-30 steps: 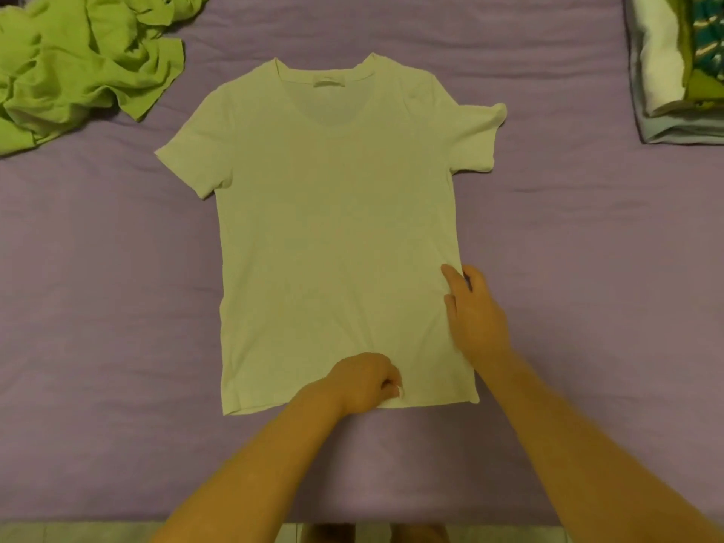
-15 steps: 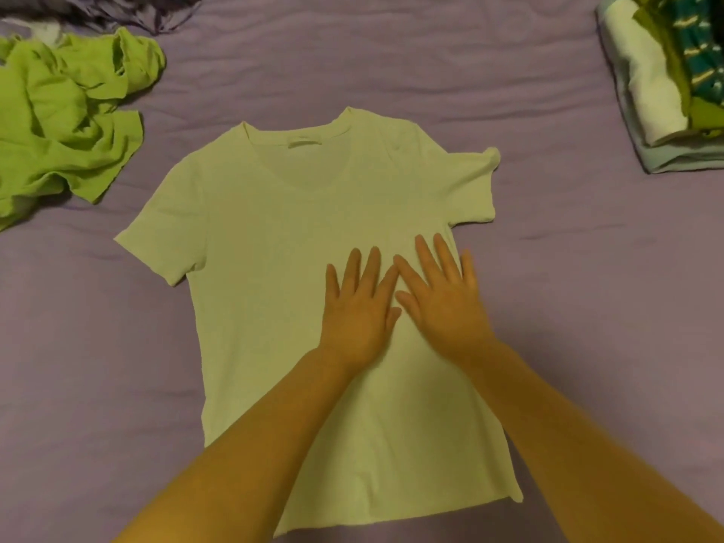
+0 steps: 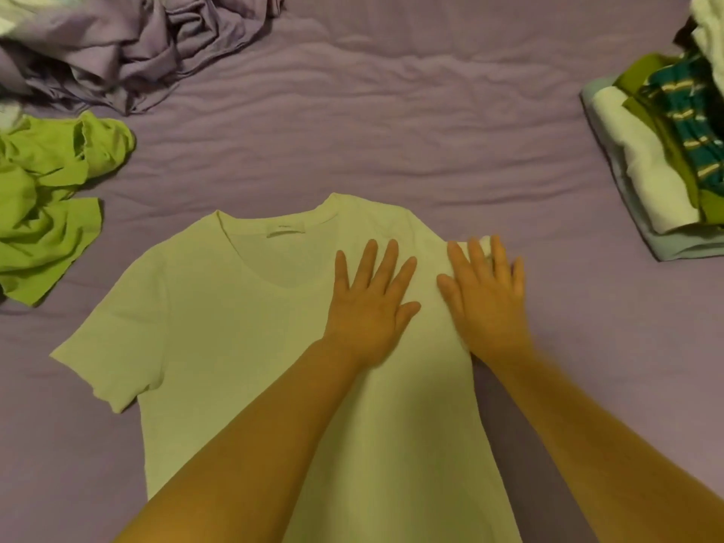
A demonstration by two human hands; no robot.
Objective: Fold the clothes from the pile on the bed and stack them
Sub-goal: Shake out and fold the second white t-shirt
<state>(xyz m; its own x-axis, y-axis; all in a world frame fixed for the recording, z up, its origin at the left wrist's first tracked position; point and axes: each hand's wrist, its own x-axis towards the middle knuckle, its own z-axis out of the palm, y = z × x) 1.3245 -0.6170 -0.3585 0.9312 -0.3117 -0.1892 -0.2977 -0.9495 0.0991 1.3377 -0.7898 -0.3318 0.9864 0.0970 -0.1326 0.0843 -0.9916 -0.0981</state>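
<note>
A pale white T-shirt (image 3: 219, 331) lies flat and face up on the purple bed sheet (image 3: 391, 123), collar away from me. My left hand (image 3: 372, 303) rests flat on the shirt's chest with fingers spread. My right hand (image 3: 485, 295) lies flat over the shirt's right sleeve, fingers straight, hiding most of that sleeve. The left sleeve is spread out at the left.
A crumpled green garment (image 3: 43, 213) lies at the left. A heap of purple cloth (image 3: 129, 45) sits at the back left. A stack of folded clothes (image 3: 658, 166), white, green and teal, stands at the right edge.
Both hands slid up the shirt from its hem to the chest and right sleeve, flattening out. The view tilted up, bringing the purple heap into sight.
</note>
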